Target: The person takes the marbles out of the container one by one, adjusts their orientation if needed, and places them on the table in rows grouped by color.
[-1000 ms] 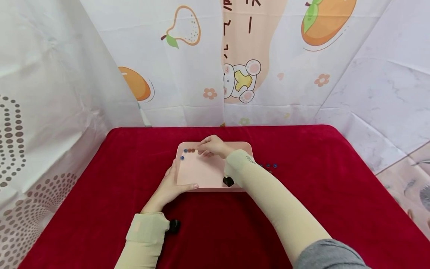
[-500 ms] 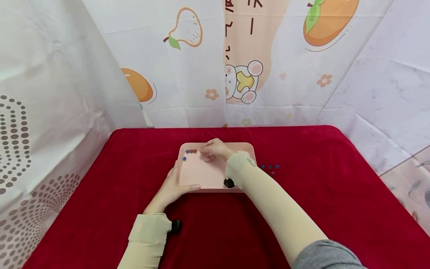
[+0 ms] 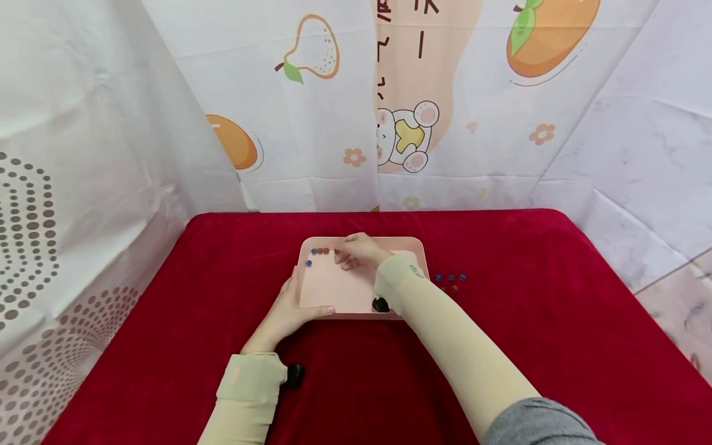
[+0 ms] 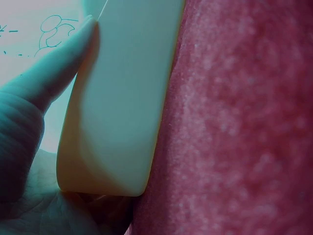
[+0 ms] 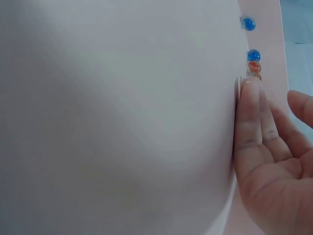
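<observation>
A shallow pink tray [image 3: 339, 290] lies on the red cloth. My left hand [image 3: 286, 312] holds its near left corner, thumb along the front wall and fingers against the left side; the left wrist view shows the thumb [image 4: 58, 73] at the rim. Inside, along the far wall, a blue glass marble [image 3: 314, 251] and two orange ones [image 3: 323, 251] sit in a row. Another blue marble [image 3: 308, 263] lies nearer. My right hand [image 3: 358, 249] reaches into the tray, its extended fingers [image 5: 248, 117] beside the row. One more brownish marble [image 3: 336, 251] shows at its fingertips.
Several loose marbles [image 3: 451, 277], blue and brownish, lie on the red cloth [image 3: 500, 334] just right of the tray. A printed curtain [image 3: 311, 136] hangs behind the table. The right forearm [image 3: 445, 334] crosses over the tray's near right part.
The right fingers have loosened and spread a little, and a brownish marble shows at their tips. The left hand stays on the tray. The head view has shifted slightly.
</observation>
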Demonstrator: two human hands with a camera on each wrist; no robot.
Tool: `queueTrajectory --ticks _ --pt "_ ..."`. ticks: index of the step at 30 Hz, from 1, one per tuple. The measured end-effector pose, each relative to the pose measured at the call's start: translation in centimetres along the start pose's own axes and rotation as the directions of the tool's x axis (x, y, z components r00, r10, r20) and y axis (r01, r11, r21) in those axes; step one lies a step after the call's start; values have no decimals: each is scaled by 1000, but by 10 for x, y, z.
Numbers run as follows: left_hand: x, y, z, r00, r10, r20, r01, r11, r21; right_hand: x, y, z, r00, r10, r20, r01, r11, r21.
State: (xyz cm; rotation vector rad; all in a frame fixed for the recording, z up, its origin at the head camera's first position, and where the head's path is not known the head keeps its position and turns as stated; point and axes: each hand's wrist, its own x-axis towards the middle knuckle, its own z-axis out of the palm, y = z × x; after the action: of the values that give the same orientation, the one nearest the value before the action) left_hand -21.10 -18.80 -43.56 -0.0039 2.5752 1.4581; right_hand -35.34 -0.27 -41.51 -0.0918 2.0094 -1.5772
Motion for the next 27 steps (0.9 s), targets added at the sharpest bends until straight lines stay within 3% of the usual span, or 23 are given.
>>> queueTrajectory --ticks 10,18,27 --pt "0 -2 2 1000 -8 -7 8 1000 15 9 9 1 999 -27 17 28 999 -44" --pt "1 -2 2 1000 -2 -7 3 1000 7 4 9 6 998 -60 -31 58 997 -45" --pt "0 -1 1 1000 -7 -8 7 1000 13 6 10 9 997 -44 -63 42 999 -34"
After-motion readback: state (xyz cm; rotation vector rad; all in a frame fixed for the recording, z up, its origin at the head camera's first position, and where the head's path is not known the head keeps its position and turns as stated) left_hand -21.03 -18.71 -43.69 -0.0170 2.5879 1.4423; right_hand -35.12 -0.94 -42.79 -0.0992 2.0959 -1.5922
